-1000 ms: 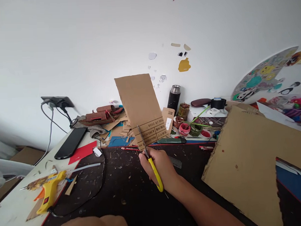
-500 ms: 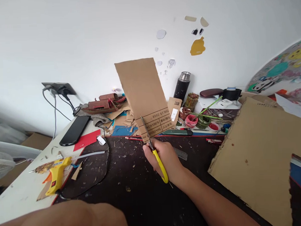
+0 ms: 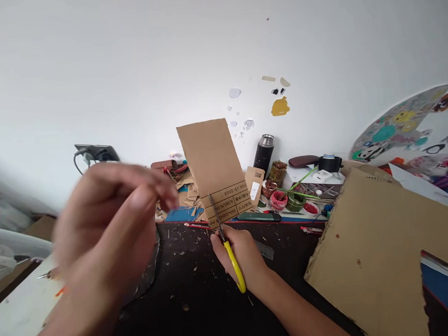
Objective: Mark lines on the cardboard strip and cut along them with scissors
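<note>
My right hand (image 3: 241, 250) is closed on yellow-handled scissors (image 3: 233, 268), their blades lying along the lower left part of a brown cardboard piece (image 3: 212, 153). The same hand also grips the bottom edge of this piece, which stands up tilted with printed lines and text near its lower end. On the left, my left hand (image 3: 112, 226) is raised and blurred by motion. Its fingers are loosely bent, thumb and forefinger tips apart, and nothing shows between them. It hangs left of the cardboard piece without touching it.
A large cardboard sheet (image 3: 373, 246) covers the right side. Behind stand a black flask (image 3: 263, 153), open paint jars (image 3: 279, 200) and a green utility knife (image 3: 258, 216). Cardboard scraps (image 3: 191, 194) lie at the back left. A ruler (image 3: 264, 250) lies on the dark mat (image 3: 184, 287).
My left hand has risen from the bottom edge into the left of the view, covering the glue gun and phone. The view has tilted upward. My right hand keeps the scissors and cardboard.
</note>
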### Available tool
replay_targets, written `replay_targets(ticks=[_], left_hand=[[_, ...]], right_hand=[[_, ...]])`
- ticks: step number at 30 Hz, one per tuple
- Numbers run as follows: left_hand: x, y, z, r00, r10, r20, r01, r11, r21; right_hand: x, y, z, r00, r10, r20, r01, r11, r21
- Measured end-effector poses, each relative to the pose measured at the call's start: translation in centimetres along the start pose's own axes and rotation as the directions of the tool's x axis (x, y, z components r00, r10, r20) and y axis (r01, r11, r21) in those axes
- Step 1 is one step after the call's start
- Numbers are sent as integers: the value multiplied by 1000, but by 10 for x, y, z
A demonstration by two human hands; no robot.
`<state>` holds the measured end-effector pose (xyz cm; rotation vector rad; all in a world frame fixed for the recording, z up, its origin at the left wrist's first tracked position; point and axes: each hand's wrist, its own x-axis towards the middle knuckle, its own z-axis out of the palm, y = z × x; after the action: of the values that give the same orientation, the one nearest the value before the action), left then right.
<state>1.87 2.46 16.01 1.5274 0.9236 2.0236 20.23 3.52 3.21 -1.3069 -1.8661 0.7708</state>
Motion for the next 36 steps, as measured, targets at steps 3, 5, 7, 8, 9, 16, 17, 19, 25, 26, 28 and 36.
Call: replay_targets(ticks=[3,5,7,8,9,16,17,19,25,26,28,36], left_hand=[[26,-32,-5,988,-79,133,62,990,124],[37,-55,-9,974,-132,186,98,978,184],[40,-69,-11,936,-198,292,130,963,235],[38,-73,-10,907,-244,344,158,953,261],[36,-74,-9,876,-294,382,192,939,284],[31,-78,2,819,-432,378,350,898,267],[32,-82,3,816,-441,374,371,895,247],[32,-89,4,810,-457,367,408,889,206],[29,-102,6,825,-456,335,421,890,173],[28,-102,7,830,-451,329,418,893,167],[28,-101,7,840,-440,316,413,898,151],[28,-100,7,856,-422,298,415,905,89]], right_hand=[[1,3,0,1000,-15,-15,15,1000,4],[1,3,-1,1000,-15,1,15,1000,18],[1,2,-2,1000,12,26,-13,1000,22],[1,2,-3,999,31,42,-32,999,17],[1,1,-3,997,49,57,-49,999,8],[1,3,-3,986,108,128,-100,993,-64],[1,5,-2,985,112,133,-103,992,-67],[1,8,-1,982,121,143,-113,992,-63],[1,13,1,978,83,192,-99,992,76],[1,12,0,976,73,206,-97,989,111],[1,9,-3,972,58,228,-98,981,167],[3,2,-10,918,107,381,-239,917,320]])
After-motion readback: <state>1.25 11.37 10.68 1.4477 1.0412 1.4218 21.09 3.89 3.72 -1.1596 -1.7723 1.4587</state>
